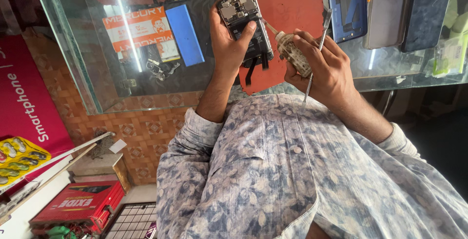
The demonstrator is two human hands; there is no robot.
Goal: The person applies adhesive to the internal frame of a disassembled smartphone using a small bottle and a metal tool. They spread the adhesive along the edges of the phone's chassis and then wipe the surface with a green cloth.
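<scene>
My left hand point(229, 39) grips an opened phone point(243, 22) with its back cover off, so the circuit board and black battery show; my thumb lies across the battery. A black flex strip hangs from the phone's lower edge. My right hand point(324, 68) holds a small grimy bottle point(291, 52) whose thin nozzle points at the phone's side. The same hand also holds a thin metal tool point(319, 44) between its fingers. Both hands hover over a red-orange work mat point(292, 9) on the glass counter point(97, 97).
Under the glass lie a blue flat slab point(184, 34), an orange card point(141, 29) and keys point(161, 68). Several phones and back covers point(385, 9) rest at the upper right. A red box point(78, 202) and a yellow blister pack point(19, 158) sit lower left.
</scene>
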